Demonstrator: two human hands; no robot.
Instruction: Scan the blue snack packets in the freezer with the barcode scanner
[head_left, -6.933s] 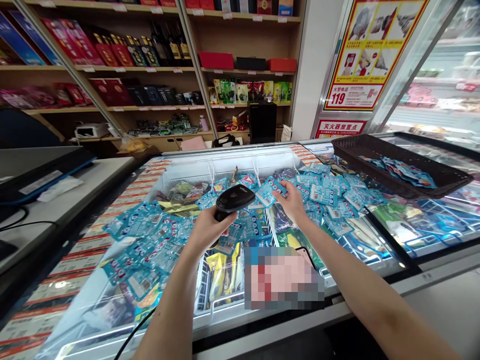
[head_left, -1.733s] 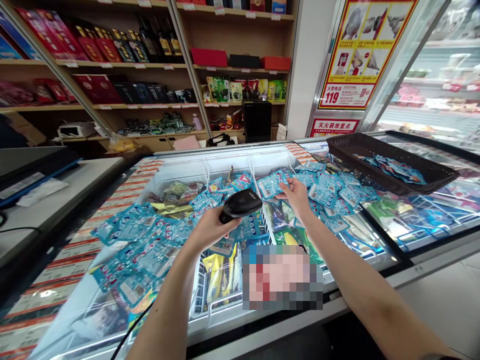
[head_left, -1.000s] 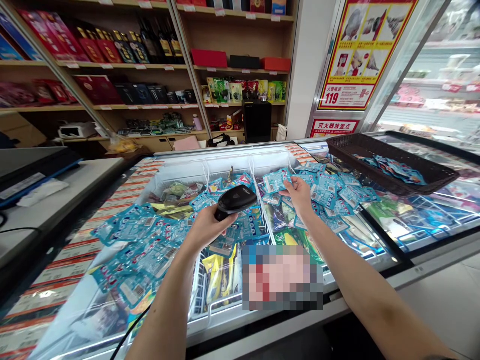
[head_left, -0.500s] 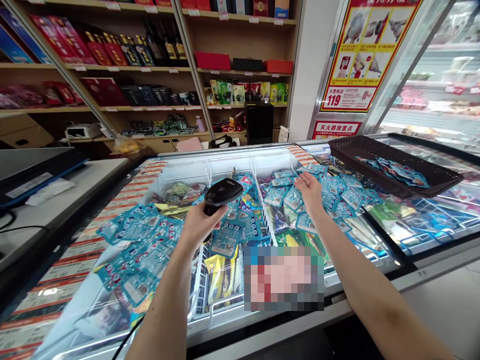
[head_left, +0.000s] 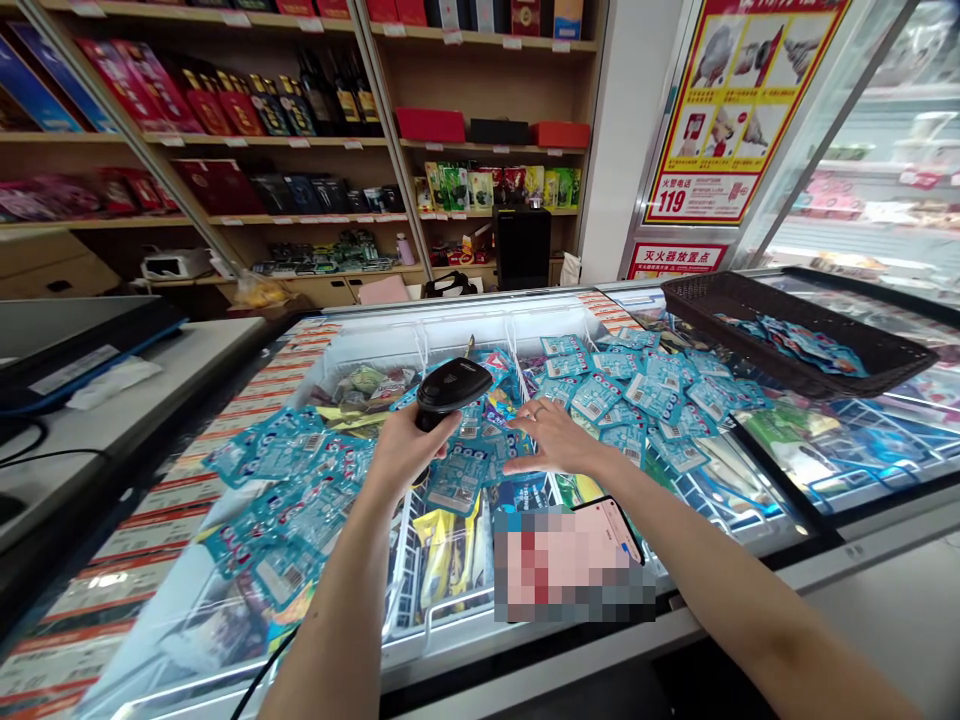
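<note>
Blue packets (head_left: 654,398) lie strewn over the freezer's glass top (head_left: 161,640); above some, the right hand (head_left: 553,440) is open, fingers spread. The left hand (head_left: 405,450) grips a black scanner (head_left: 454,387). Beneath the glass, a white wire basket (head_left: 406,570) contains yellow packages (head_left: 435,560); the brown basket (head_left: 896,345) holds more packets (head_left: 814,343).

Hands: two, left hand (head_left: 405,447) and right hand (head_left: 553,440), mid-frame
Scanner (head_left: 455,384): one, center
Phone (head_left: 606,535): one, lower center
Teal packets (head_left: 654,396): dozens, overlapping past exact count, left to right
Brown basket (head_left: 892,345): one, right
Red-bordered signs (head_left: 739,112): two, upper right
Long flat boxes (head_left: 431,125): three on one shelf, upper center
</note>
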